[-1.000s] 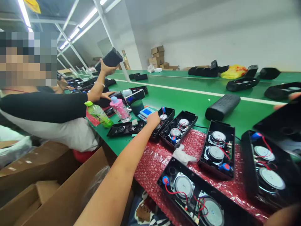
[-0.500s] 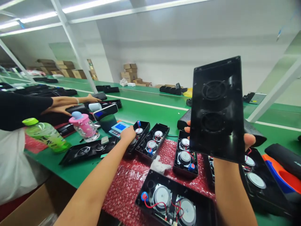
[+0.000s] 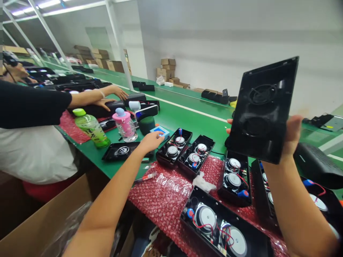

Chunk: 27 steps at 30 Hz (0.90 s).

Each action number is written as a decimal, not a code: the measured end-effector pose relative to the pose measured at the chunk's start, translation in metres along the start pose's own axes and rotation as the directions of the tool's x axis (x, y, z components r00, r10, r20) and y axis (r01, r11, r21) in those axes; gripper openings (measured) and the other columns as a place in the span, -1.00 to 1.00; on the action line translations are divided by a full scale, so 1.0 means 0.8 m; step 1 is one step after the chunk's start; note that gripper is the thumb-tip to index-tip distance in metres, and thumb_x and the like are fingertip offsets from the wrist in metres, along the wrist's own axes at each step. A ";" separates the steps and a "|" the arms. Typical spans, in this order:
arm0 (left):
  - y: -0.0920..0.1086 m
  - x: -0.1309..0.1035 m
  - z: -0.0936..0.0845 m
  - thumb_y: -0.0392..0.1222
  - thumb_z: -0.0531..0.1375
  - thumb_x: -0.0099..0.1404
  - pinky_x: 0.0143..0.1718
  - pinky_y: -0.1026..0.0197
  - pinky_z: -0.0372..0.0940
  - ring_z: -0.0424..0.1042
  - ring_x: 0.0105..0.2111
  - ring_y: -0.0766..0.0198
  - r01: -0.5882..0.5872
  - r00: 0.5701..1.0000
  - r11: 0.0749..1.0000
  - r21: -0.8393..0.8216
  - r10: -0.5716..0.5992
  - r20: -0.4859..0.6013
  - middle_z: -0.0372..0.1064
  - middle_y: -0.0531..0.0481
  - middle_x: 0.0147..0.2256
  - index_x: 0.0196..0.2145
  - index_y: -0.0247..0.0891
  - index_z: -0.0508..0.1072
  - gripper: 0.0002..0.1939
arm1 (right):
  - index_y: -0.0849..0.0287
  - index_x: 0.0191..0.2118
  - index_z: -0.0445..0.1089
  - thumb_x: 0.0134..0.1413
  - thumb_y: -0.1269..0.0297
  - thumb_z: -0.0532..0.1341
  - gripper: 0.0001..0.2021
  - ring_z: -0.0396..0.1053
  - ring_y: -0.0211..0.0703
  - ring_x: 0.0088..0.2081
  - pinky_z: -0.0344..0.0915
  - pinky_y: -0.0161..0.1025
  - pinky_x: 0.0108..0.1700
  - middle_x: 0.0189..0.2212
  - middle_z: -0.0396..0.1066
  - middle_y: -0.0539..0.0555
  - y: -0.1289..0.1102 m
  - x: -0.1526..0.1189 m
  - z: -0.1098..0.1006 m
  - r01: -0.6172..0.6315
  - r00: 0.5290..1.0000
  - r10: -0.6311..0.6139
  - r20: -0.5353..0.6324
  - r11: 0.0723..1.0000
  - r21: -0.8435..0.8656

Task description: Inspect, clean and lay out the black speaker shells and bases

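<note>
My right hand [image 3: 292, 134] holds up a black plastic panel [image 3: 264, 110] with two round grilles, its fingers behind the left edge and its thumb at the right. My left hand [image 3: 152, 141] reaches to a small light-blue device [image 3: 160, 132] with a screen; its fingertips are on or just over it, and its grip is unclear. Beside it lie two open black speaker housings [image 3: 174, 149] [image 3: 197, 154] with round white-backed drivers. Another housing [image 3: 234, 178] lies under the panel, and a larger one [image 3: 211, 225] is nearest to me, all with red wires.
A green bottle [image 3: 92, 129], a pink-lidded cup [image 3: 124, 125] and a dark panel [image 3: 120, 151] are at the left. Another person's arms [image 3: 93, 98] reach over the green table. Red bubble wrap [image 3: 160, 192] lies beneath the housings; an open carton [image 3: 53, 210] is below left.
The view has swung left, so the table items appear further right. The panel is still held in my right hand and is tilted more. The other person's upper hand has lifted, its fingers spread.
</note>
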<state>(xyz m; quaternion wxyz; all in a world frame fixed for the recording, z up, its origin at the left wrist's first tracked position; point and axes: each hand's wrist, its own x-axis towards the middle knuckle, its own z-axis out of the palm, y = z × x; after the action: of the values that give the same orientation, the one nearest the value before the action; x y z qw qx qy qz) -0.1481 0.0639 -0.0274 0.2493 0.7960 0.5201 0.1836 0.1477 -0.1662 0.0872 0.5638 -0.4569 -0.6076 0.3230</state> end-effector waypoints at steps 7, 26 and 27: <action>-0.058 -0.091 0.056 0.04 0.22 0.24 0.25 0.00 0.23 0.32 0.23 0.05 -0.141 0.987 0.949 -0.281 0.111 -0.120 0.27 -0.27 0.23 0.34 -0.31 0.05 -0.17 | 0.15 0.29 0.08 -0.57 0.15 0.55 0.16 0.28 0.33 0.16 0.23 0.23 0.26 0.13 0.28 0.29 0.060 0.127 0.022 -0.068 0.943 0.239 0.231 0.819 -0.569; -0.090 -0.088 0.092 -0.06 0.33 0.26 0.25 -0.09 0.27 0.38 0.18 -0.01 -0.326 0.940 0.895 -0.304 0.273 -0.204 0.40 -0.26 0.16 0.23 -0.30 0.32 -0.36 | 0.34 0.35 0.04 -0.22 0.64 0.16 -0.12 0.07 0.30 0.33 0.27 0.32 0.13 0.28 0.13 0.44 0.214 0.231 0.135 0.820 0.377 0.419 0.826 0.263 -0.508; -0.089 -0.087 0.092 -0.06 0.31 0.27 0.25 -0.09 0.27 0.38 0.18 0.00 -0.328 0.939 0.896 -0.301 0.275 -0.206 0.40 -0.25 0.16 0.23 -0.30 0.32 -0.38 | 0.33 0.35 0.04 -0.22 0.64 0.17 -0.12 0.09 0.29 0.32 0.28 0.28 0.14 0.27 0.15 0.44 0.216 0.232 0.133 0.825 0.375 0.411 0.831 0.261 -0.501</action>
<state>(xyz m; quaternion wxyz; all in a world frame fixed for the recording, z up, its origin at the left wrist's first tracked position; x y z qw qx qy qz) -0.1875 0.0084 -0.1312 0.3057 0.7968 0.3700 0.3672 0.0859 0.0823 -0.0138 -0.1991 -0.3199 -0.9261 -0.0190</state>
